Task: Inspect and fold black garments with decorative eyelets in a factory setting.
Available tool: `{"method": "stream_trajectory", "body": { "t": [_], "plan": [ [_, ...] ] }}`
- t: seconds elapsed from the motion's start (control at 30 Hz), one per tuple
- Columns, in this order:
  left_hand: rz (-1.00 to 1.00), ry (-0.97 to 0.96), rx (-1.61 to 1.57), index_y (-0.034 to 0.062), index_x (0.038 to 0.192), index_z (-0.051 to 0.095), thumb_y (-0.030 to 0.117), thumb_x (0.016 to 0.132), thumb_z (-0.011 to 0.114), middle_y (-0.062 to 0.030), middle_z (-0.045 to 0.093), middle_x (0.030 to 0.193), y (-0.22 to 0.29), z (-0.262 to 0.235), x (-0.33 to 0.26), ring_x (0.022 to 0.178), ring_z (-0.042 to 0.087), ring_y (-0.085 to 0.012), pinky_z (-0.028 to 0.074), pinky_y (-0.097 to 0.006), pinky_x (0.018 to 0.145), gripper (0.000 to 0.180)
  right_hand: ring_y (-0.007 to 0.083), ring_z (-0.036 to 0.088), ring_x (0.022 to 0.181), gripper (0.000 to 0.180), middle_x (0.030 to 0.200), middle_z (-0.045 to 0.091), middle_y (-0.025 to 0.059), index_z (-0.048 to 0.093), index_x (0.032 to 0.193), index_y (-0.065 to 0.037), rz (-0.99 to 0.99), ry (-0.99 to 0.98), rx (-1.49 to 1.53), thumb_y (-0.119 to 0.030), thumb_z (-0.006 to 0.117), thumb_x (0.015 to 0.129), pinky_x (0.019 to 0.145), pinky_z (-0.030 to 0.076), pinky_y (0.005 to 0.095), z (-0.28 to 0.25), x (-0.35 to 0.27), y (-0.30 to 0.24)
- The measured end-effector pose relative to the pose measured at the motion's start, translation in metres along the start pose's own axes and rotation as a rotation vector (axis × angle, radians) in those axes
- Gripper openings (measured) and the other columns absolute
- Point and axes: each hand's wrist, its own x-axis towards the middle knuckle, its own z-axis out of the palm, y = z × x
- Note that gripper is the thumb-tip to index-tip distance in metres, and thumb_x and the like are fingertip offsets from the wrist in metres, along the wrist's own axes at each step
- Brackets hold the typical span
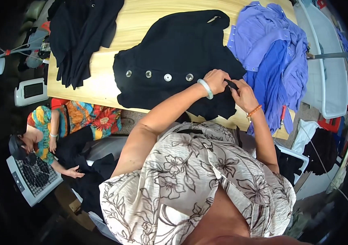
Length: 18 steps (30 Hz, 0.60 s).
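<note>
A black buttoned garment (pixel 174 45) lies spread across the wooden table in front of me. Several round shiny buttons run in a row along it, one of them a pale button (pixel 167 77). At the right end of that row, my left hand (pixel 216 79), with a pale bangle on its wrist, pinches the black cloth. Close beside it, my right hand (pixel 245 96) grips a dark folded bit of the same garment between thumb and fingers. An orange bead bracelet (pixel 254 111) circles my right wrist. Whether a button is under my fingers is hidden.
Purple-blue garments (pixel 263 45) are heaped at the table's right, near a red-handled tool (pixel 283 115). More black clothing (pixel 85 36) lies at the far left. A translucent bin (pixel 325 61) stands right of the table (pixel 135 18). A co-worker (pixel 45 126) handles dark cloth at left, near a fan (pixel 35 173).
</note>
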Motion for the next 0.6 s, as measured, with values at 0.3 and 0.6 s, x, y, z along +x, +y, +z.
{"method": "stream_trajectory", "body": {
  "t": [0.3, 0.6],
  "plan": [
    [0.120, 0.094, -0.038, 0.0050, 0.087, 0.070, 0.006, 0.076, 0.061, -0.0175, 0.067, 0.081, -0.007, -0.002, -0.005, 0.076, 0.064, -0.0364, 0.051, -0.042, 0.069, 0.014, 0.0398, 0.056, 0.082, 0.024, 0.082, 0.056, 0.0190, 0.065, 0.095, 0.000, -0.159, 0.118, -0.043, 0.006, 0.051, 0.077, 0.074, 0.046, 0.0453, 0.004, -0.002, -0.005],
    [0.069, -0.078, -0.317, -0.0008, 0.090, 0.068, 0.014, 0.079, 0.069, -0.0133, 0.068, 0.078, -0.012, -0.028, -0.022, 0.072, 0.064, -0.0204, 0.050, -0.033, 0.068, 0.018, 0.0017, 0.046, 0.058, 0.019, 0.067, 0.052, -0.0052, 0.069, 0.090, -0.001, 0.275, -0.056, 0.676, -0.020, 0.066, 0.090, 0.051, 0.036, 0.0225, 0.008, -0.013, -0.014]
  ]
}}
